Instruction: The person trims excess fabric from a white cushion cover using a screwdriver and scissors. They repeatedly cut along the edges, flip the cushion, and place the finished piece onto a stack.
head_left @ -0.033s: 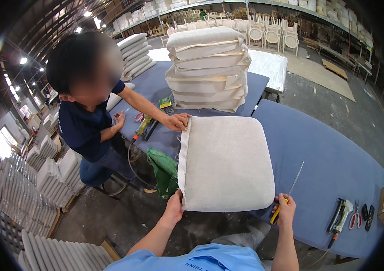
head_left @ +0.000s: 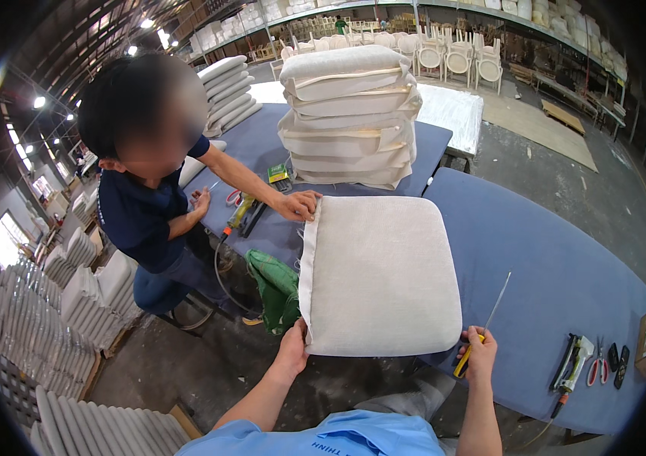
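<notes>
Hands are set apart: the left hand (head_left: 292,346) grips the near corner of a beige seat cushion (head_left: 380,277) laid on the blue counter (head_left: 551,266); a yellow-handled long needle tool (head_left: 475,334) is clasped by the right hand (head_left: 481,351). The far corner is held by a co-worker's hand (head_left: 298,205).

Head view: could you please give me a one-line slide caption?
Left hand grips the beige seat cushion; right hand holds a yellow-handled tool; co-worker's hand touches the far corner.

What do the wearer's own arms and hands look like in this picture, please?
Both forearms come up from the lower edge bare, with no gloves, watch or rings visible on the left hand or the right hand. A light blue shirt with dark printed lettering shows at the bottom; its sleeves end above the forearms.
</notes>
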The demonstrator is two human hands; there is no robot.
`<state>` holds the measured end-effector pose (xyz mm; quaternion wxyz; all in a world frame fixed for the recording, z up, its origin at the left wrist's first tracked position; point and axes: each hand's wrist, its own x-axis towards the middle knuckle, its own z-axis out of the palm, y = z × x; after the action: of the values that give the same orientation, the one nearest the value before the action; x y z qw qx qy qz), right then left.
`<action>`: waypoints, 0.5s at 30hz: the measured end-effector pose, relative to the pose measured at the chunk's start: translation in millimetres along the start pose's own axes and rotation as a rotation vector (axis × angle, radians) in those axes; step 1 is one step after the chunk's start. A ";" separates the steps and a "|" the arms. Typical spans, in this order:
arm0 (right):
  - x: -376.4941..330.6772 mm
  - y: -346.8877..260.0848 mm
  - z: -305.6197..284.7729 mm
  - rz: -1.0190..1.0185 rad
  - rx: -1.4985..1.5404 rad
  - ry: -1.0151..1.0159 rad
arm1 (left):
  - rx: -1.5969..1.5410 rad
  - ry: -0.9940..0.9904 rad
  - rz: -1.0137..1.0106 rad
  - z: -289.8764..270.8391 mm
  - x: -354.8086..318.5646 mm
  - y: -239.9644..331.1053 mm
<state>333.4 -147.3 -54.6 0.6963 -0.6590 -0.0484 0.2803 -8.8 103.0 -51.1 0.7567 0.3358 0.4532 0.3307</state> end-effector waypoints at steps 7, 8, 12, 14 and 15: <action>-0.4 1.9 -2.3 -0.006 0.023 -0.003 | -0.007 0.021 0.013 6.2 -2.3 -2.7; -0.3 1.3 -1.2 -0.007 0.025 -0.007 | -0.016 0.025 0.013 5.2 -2.3 -2.9; -1.1 -0.1 0.2 -0.001 0.033 0.002 | -0.033 0.043 0.001 5.6 -3.7 -2.0; -2.1 -0.2 0.0 -0.006 0.033 0.000 | -0.026 0.048 -0.004 7.6 -4.3 -0.3; -2.4 -0.5 -0.2 -0.004 0.029 -0.003 | -0.021 0.047 -0.002 8.3 -4.6 0.4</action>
<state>331.6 -148.5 -53.5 0.7062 -0.6485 -0.0467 0.2802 -3.1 97.8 -45.6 0.7494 0.3196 0.4677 0.3426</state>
